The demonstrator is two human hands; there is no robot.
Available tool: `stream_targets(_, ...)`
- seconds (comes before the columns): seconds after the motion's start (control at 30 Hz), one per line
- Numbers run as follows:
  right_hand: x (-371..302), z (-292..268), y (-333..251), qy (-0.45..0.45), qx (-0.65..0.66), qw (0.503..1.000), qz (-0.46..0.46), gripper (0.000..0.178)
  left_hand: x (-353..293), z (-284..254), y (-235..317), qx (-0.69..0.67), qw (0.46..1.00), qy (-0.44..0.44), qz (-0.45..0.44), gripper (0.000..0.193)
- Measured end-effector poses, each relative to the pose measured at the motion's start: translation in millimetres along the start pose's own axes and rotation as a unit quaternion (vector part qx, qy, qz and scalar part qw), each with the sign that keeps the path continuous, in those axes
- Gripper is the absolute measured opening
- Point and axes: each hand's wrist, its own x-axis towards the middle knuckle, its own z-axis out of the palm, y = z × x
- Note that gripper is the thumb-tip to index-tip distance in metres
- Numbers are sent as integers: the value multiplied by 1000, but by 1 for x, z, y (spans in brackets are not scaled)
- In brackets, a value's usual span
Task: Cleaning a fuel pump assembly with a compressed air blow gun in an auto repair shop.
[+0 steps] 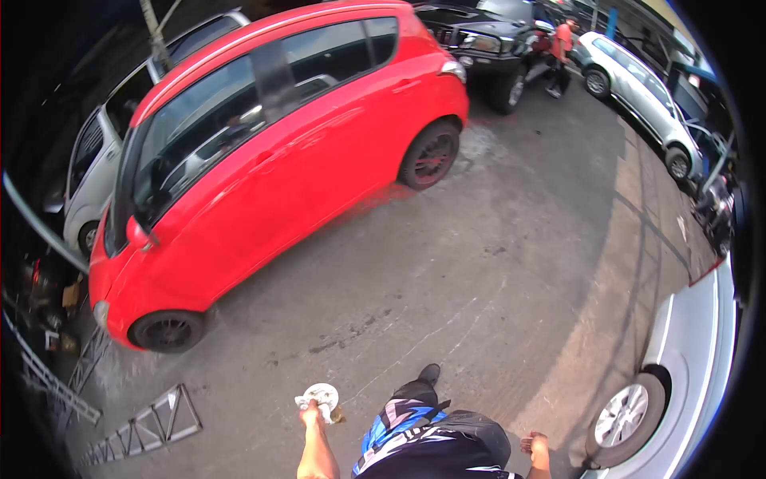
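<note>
My left hand (310, 412) is closed on a crumpled white cloth (321, 394), held out in front of me above the pavement. A small brownish piece (338, 416) shows at the cloth's lower edge; what it is I cannot make out. My right hand (535, 443) hangs at my right side, fingers loosely bent and apart, with nothing visible in it. A red hatchback (299, 152) stands ahead and to the left, apart from both hands.
A silver vehicle's wheel (625, 417) is close on my right. A metal truss frame (155, 423) lies at lower left. Farther off are a black vehicle (479, 44), a silver car (634, 76) and a person in a red shirt (562, 44). Concrete pavement (447, 263) lies between.
</note>
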Motion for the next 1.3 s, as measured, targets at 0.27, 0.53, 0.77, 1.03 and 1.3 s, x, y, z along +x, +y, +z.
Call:
stream_targets(0.27,28,-9,-36,39,161,976,144,32,-78,358,23,150,965,-212,46,46)
stream_targets(0.53,215,-29,-198,-34,296,949,108,23,-225,727,-6,115,940,-311,84,47)
stream_targets(0.77,384,-183,-485,-25,307,951,37,29,-325,965,-16,104,931,-341,84,48)
stream_targets(1.03,535,-376,-832,128,192,960,-158,34,-450,1323,-150,173,875,-449,42,49)
stream_targets(1.3,682,-452,-882,115,260,955,78,33,-673,1686,-280,287,784,-550,-1,50)
